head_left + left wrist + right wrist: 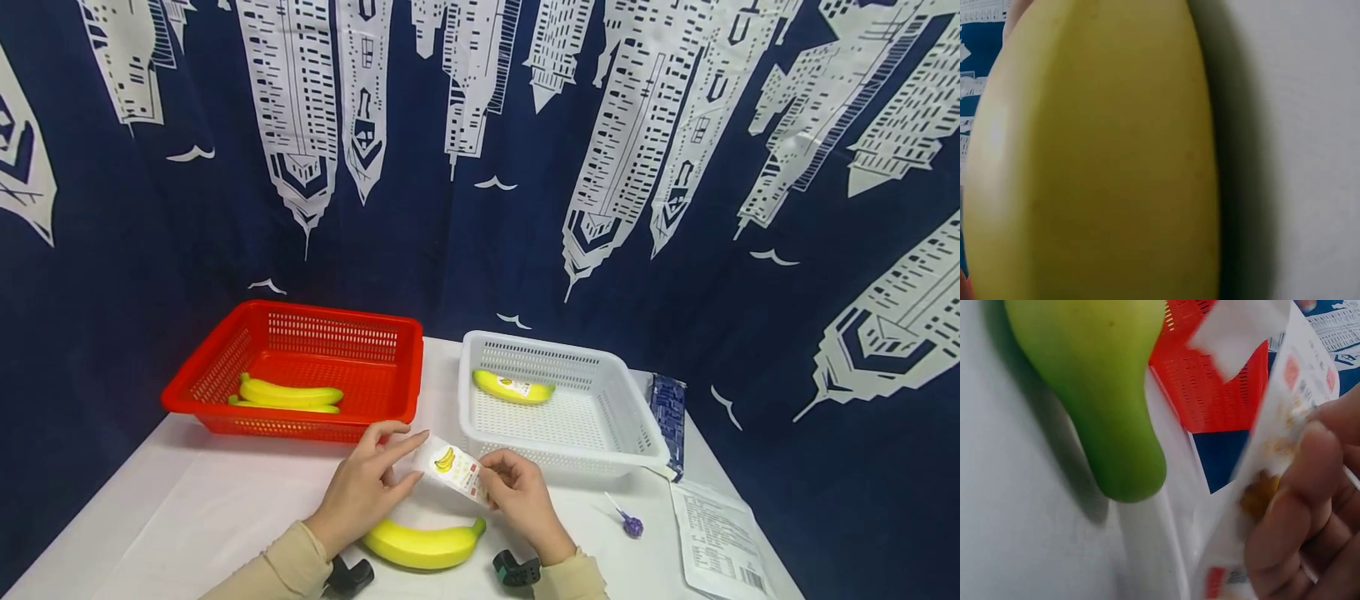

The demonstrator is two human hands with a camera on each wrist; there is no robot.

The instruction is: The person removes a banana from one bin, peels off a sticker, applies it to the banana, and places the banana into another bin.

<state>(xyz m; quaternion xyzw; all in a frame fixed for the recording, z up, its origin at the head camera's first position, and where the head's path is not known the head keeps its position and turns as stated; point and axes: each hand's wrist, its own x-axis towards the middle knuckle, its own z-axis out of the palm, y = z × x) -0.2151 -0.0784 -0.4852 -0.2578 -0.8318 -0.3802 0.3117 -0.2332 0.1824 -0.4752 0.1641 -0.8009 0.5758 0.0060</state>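
Observation:
My right hand pinches the right end of a white strip of labels printed with bananas and small red marks. At the strip's left end is my left hand, thumb and index finger spread apart with their tips right at its edge. Below the strip, a yellow banana with a green tip lies on the white table; it fills most of the left wrist view. Up close in the right wrist view, curled fingers hold the strip, which bends upward beside the banana's green end.
Two bananas lie in a red basket at back left. A white basket holds one labelled banana. To the right are a purple lollipop, a white printed packet and a dark blue package.

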